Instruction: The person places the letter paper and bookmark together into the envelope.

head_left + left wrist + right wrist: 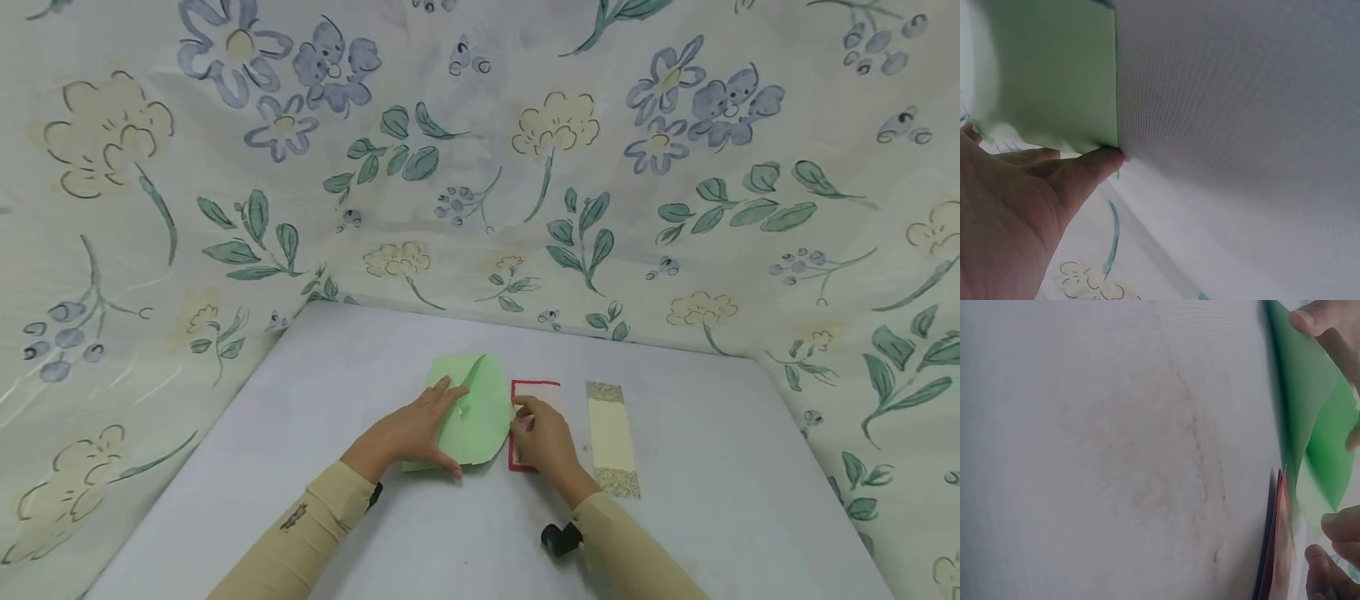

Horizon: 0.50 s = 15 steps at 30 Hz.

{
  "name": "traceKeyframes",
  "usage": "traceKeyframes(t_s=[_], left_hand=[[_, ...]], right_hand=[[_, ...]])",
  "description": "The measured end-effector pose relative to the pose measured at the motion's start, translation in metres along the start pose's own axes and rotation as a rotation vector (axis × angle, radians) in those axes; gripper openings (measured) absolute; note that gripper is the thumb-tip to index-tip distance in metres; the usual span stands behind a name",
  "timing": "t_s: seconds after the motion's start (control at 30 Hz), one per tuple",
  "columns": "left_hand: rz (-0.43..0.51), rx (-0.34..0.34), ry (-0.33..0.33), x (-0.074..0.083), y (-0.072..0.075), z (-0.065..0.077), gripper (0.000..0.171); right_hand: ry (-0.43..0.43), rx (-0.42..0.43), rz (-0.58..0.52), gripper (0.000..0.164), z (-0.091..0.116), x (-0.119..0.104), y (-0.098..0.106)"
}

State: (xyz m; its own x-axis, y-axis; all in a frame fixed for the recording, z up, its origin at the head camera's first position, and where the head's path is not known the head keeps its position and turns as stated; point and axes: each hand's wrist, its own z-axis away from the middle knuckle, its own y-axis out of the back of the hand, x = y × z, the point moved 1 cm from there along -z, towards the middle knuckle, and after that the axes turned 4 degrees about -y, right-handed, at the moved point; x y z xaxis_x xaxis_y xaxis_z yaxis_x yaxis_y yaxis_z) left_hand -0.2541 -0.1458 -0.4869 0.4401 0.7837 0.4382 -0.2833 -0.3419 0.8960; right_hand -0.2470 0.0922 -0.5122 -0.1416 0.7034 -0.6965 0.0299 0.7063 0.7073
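A folded sheet of green paper [480, 417] lies on the white table, its upper layer raised in a loose flap. My left hand [416, 429] rests on the paper's left part with fingers spread, the thumb at the near edge. In the left wrist view a fingertip meets a corner of the green paper [1054, 75]. At the sheet's right edge is my right hand [546, 442], fingers bent, above a red-bordered card [536, 386]. The right wrist view shows its fingertips [1341, 526] beside the lifted green edge, thumb and finger apart.
To the right lies a cream strip [611, 429] with glittery bands at both ends. Floral sheeting [480, 167] hangs behind and around the table [720, 467]. A black wrist device [561, 539] is near the right sleeve. Faint brownish marks [1197, 444] stain the tabletop.
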Motion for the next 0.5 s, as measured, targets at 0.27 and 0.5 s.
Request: traceKeyframes(t_s=[0.27, 0.5], left_hand=[[0.001, 0.002, -0.002, -0.0011, -0.0004, -0.0017, 0.129], [-0.002, 0.003, -0.004, -0.0019, -0.0002, -0.0018, 0.129]], right_hand=[[-0.023, 0.019, 0.043, 0.036, 0.0005, 0.0021, 0.0027], [-0.029, 0.02, 0.064, 0.038, 0.0001, 0.0054, 0.0073]])
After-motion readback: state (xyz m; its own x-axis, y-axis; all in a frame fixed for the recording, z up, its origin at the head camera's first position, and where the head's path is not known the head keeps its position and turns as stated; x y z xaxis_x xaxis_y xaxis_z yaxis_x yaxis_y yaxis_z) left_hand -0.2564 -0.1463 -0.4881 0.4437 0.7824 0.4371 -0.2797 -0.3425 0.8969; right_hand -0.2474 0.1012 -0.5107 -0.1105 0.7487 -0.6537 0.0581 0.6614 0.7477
